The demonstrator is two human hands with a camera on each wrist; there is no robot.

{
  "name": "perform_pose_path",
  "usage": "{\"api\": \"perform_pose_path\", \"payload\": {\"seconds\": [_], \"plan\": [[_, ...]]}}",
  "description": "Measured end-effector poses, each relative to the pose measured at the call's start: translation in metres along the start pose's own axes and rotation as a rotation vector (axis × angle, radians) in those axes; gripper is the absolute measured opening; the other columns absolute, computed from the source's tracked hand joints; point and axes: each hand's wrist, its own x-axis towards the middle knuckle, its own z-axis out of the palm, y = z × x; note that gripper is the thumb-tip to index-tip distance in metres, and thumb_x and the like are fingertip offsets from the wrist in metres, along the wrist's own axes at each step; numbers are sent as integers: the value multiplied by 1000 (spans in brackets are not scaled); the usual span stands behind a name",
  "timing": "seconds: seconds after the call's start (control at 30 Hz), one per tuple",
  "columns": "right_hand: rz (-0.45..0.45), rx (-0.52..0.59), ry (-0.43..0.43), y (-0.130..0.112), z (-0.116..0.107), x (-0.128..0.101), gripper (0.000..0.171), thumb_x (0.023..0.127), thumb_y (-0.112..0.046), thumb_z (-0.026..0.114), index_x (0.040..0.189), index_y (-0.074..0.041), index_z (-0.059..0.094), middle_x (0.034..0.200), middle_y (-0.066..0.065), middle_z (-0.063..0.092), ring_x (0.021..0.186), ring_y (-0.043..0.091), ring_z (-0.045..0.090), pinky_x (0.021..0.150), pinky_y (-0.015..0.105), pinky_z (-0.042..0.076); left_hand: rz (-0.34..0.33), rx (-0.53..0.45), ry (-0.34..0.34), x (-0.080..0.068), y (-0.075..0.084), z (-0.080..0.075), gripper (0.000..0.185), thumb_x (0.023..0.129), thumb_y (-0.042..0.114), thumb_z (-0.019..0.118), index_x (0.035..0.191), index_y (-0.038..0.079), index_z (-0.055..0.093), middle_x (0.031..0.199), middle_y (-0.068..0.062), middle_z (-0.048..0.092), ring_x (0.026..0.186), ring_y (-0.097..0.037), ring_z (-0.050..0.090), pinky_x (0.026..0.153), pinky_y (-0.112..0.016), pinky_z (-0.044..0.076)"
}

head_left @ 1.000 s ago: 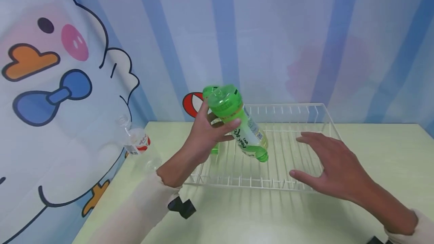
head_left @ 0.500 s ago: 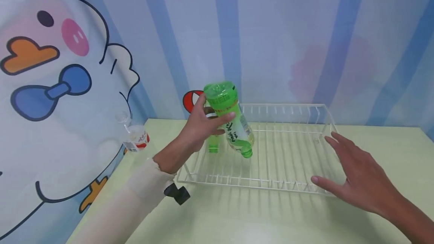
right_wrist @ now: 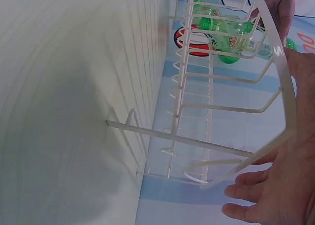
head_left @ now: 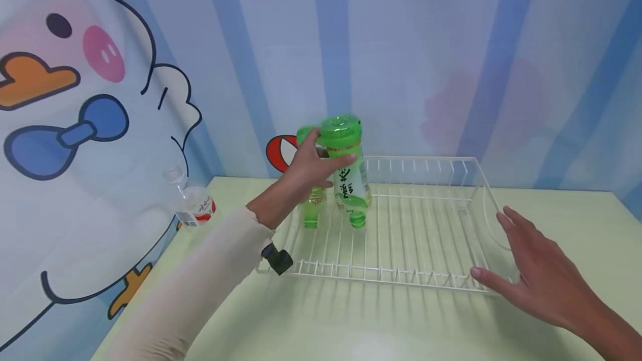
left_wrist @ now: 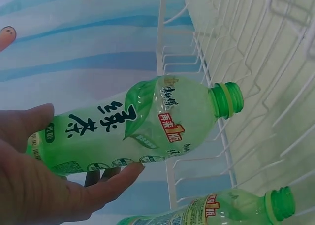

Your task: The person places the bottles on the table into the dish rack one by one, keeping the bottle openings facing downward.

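Note:
My left hand [head_left: 315,167] grips a green tea bottle [head_left: 348,174] near its base. The bottle stands almost upright and upside down, its capless neck [head_left: 357,219] down among the wires of a white wire rack [head_left: 421,249]. A second green bottle [head_left: 311,208] stands neck-down just left of it, partly hidden by my hand. In the left wrist view my fingers [left_wrist: 106,183] curl under the held bottle [left_wrist: 142,121], with the other bottle [left_wrist: 221,211] below. My right hand [head_left: 539,286] is open, fingers spread, at the rack's front right corner; contact is unclear.
A clear water bottle with a red label [head_left: 193,205] leans against the cartoon curtain at the table's left edge. The pale green table [head_left: 351,322] runs in front of the rack. The rack's raised right wall [right_wrist: 275,77] stands beside my right hand [right_wrist: 280,185].
My left hand swung the held bottle from a tilt to nearly upright, neck down, and moved it left beside the other bottle. My right hand drew back to the right.

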Motion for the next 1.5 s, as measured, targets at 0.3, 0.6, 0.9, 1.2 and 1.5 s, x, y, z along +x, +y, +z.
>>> {"api": "perform_pose_path", "payload": {"seconds": [0.3, 0.6, 0.9, 1.2, 1.5], "plan": [[28, -5, -19, 2, 2, -4, 106, 86, -53, 71, 158, 0, 13, 158, 27, 21, 132, 52, 34, 90, 71, 33, -68, 100, -15, 16, 7, 1, 83, 91, 25, 75, 155, 21, 22, 140, -12, 46, 138, -31, 42, 94, -61, 49], [83, 8, -92, 3, -1, -6, 107, 89, -54, 67, 158, 1, 7, 157, 30, 21, 129, 55, 37, 88, 75, 35, -102, 207, -14, 26, 0, 4, 72, 90, 29, 76, 146, 16, 31, 135, -8, 49, 129, -31, 49, 93, -63, 48], [109, 39, -128, 3, -3, -6, 109, 90, -55, 66, 158, -1, 0, 156, 33, 21, 130, 57, 35, 90, 75, 35, -180, 295, 14, 39, -7, 4, 99, 88, 36, 76, 159, 17, 10, 153, -10, 35, 139, -33, 40, 96, -61, 47], [123, 20, -126, 4, -2, -10, 111, 89, -57, 67, 158, -1, 0, 153, 34, 25, 128, 56, 38, 89, 75, 37, -80, 650, 79, 52, -11, 17, 99, 88, 48, 72, 157, 6, 16, 153, -13, 37, 128, -29, 49, 93, -45, 52], [125, 26, -110, 4, -3, -12, 112, 88, -56, 68, 160, -7, -3, 151, 34, 30, 121, 57, 45, 85, 73, 40, 24, 900, 175, 66, -15, 33, 88, 89, 46, 69, 152, 4, 23, 84, -8, 60, 68, -21, 58, 53, -33, 45]]}}
